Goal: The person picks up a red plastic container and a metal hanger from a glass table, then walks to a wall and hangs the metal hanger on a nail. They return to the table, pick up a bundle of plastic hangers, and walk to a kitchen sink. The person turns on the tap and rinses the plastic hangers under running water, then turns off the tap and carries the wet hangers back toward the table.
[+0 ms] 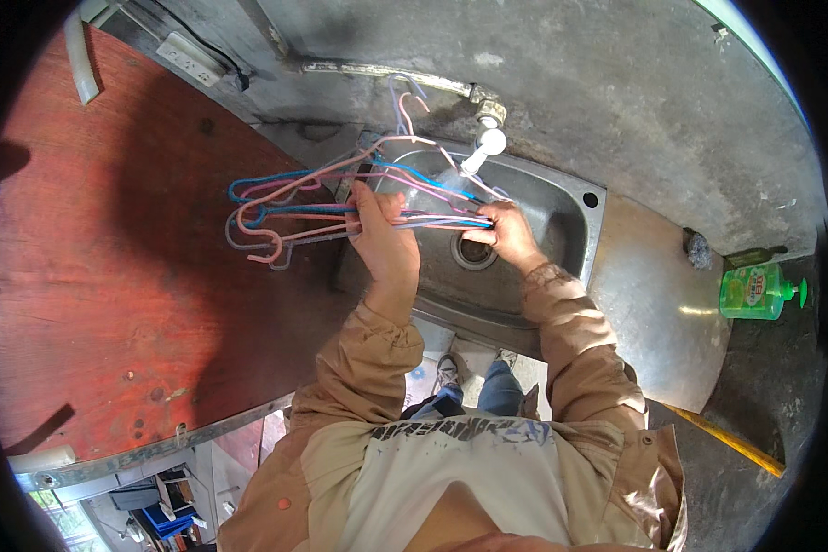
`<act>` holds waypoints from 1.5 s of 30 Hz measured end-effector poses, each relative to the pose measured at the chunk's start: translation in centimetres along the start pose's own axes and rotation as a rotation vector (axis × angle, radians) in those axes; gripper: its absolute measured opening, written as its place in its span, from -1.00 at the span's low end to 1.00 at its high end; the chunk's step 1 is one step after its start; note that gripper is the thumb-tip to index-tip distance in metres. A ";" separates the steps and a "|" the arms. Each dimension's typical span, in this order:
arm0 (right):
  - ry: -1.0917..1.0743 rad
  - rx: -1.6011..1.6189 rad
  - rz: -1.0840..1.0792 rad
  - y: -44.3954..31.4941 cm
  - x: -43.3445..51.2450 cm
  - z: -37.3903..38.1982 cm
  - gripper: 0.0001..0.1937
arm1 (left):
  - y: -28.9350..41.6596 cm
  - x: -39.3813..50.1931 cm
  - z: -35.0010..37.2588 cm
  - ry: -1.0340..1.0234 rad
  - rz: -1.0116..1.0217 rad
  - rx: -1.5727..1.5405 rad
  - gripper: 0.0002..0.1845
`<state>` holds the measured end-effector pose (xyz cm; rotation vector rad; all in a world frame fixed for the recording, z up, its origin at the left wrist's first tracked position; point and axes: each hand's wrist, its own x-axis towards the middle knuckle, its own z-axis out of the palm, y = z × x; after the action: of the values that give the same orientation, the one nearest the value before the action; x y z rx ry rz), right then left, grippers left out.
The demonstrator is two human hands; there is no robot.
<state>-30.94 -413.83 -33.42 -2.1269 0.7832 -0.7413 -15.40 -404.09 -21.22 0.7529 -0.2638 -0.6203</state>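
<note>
Several thin coated clothes hangers, in pink, blue and grey-violet, are bunched together in both my hands over a stainless steel sink. My left hand grips the bundle near its middle, thumb pointing up. The fingers of my right hand close around the hangers' right ends, above the drain. Hooks stick out at the left end and at the top of the bundle. Just behind the hangers is a white tap, its spout angled toward the basin. Whether water is running is hard to tell.
A red wooden board spans the left side. Right of the basin lies a metal drainboard with a scouring pad. Beyond it is a green pump bottle. A concrete wall rises behind, with a power strip at upper left.
</note>
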 end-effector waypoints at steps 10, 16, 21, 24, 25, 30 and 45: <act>0.301 0.390 0.004 -4.9 2.4 -9.7 -0.72 | -0.1 -2.6 -1.3 -0.122 -0.245 -0.104 -0.75; 0.275 -0.063 -0.300 -9.3 7.0 -6.3 -0.54 | -6.9 1.2 -2.8 0.173 -0.349 -0.150 -0.76; 0.189 0.131 -0.261 -10.1 5.5 -5.3 -0.64 | -10.3 1.3 -4.4 0.161 -0.454 -0.170 -0.72; 0.128 0.140 -0.216 -10.4 4.1 -5.8 -0.64 | -10.7 1.0 -5.7 0.035 -0.456 -0.167 -0.77; 0.119 0.126 -0.244 -10.5 3.7 -6.1 -0.72 | -10.5 1.1 -6.1 -0.023 -0.450 -0.184 -0.78; 0.180 0.197 -0.261 -9.4 1.9 -10.8 -0.77 | -8.5 1.5 -6.2 -0.043 -0.304 -0.278 -0.78; 0.098 0.222 -0.046 -9.0 0.7 -16.0 -0.78 | -0.2 -1.4 -1.6 -0.069 -0.140 -0.318 -0.70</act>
<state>-39.10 -416.47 -17.17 -1.9261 0.6712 -0.9185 -15.89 -402.49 -22.54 0.4467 -0.1706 -0.8004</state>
